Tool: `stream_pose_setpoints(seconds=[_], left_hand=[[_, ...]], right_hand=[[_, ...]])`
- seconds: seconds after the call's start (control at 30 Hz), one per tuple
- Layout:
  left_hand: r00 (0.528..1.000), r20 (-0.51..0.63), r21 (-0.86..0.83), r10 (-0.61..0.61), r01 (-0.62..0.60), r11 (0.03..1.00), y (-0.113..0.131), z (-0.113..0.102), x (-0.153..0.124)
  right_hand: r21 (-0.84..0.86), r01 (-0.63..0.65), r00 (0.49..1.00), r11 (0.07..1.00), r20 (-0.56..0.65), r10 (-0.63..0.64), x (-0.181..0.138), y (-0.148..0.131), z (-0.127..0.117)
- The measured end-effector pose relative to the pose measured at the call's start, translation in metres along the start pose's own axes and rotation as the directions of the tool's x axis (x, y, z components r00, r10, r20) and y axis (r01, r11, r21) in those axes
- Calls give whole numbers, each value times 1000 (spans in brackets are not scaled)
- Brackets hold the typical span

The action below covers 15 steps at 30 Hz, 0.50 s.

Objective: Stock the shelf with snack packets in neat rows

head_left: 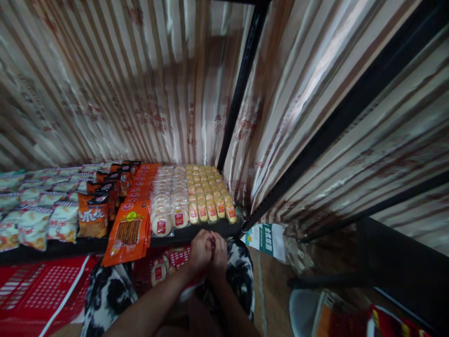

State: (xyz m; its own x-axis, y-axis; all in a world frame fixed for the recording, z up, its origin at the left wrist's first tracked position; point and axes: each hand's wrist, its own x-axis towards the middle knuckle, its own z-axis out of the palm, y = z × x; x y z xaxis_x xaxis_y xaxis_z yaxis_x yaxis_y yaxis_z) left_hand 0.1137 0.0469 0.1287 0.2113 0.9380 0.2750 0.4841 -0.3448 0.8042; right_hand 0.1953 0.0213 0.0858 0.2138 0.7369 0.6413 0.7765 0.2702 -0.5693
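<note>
My left hand [200, 250] and my right hand [219, 250] are brought together just in front of the shelf edge. The fingers of both are curled inward, and whatever lies between them, if anything, is hidden. Behind them, rows of small yellow packaged cakes [210, 194] stand on the black shelf [196, 230]. Round white crackers in clear wrappers [161, 217] line up to the left of these. Further left, orange flat packs of brown sticks [128, 231] overhang the shelf front. Neither hand touches these packs.
Brown snack bags [93, 215] and white snack bags [35, 224] fill the shelf's left part. Below sits a red basket [35, 290], with more crackers [159, 271] in a red container. Black posts [242, 84] rise before a striped curtain [157, 84]. A printed sheet [266, 238] lies right.
</note>
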Motion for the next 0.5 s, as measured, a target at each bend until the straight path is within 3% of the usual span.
stream_pose_setpoints(seconds=[0.1, 0.17, 0.2, 0.23, 0.3, 0.33, 0.4, 0.5], left_hand=[[997, 74, 85, -17, 11, 996, -13, -9, -22], [971, 185, 191, -149, 113, 975, -25, -16, -34], [941, 240, 250, -240, 179, 952, -33, -20, -40], [899, 288, 302, -331, 242, 922, -42, -24, -46], [818, 362, 359, -448, 321, 876, -64, -33, -57], [766, 393, 391, -508, 361, 847, -77, -39, -63], [671, 418, 446, -612, 435, 782, -101, -52, -75], [600, 364, 472, -713, 541, 696, -132, -74, -90]], right_hand=[[-6, -1, 997, 1000, 79, 1, -24, -6, 9], [-48, -26, 967, 999, 254, 38, -34, -12, 11], [-87, -37, 919, 995, 387, 68, -36, -14, 12], [-140, -47, 831, 989, 543, 117, -38, -17, 12], [-263, 20, 521, 964, 826, 215, -37, -21, 14], [-273, 35, 441, 961, 867, 231, -36, -22, 17], [-279, 52, 345, 959, 906, 245, -33, -22, 24], [-285, 93, 235, 954, 937, 257, -27, -15, 42]])
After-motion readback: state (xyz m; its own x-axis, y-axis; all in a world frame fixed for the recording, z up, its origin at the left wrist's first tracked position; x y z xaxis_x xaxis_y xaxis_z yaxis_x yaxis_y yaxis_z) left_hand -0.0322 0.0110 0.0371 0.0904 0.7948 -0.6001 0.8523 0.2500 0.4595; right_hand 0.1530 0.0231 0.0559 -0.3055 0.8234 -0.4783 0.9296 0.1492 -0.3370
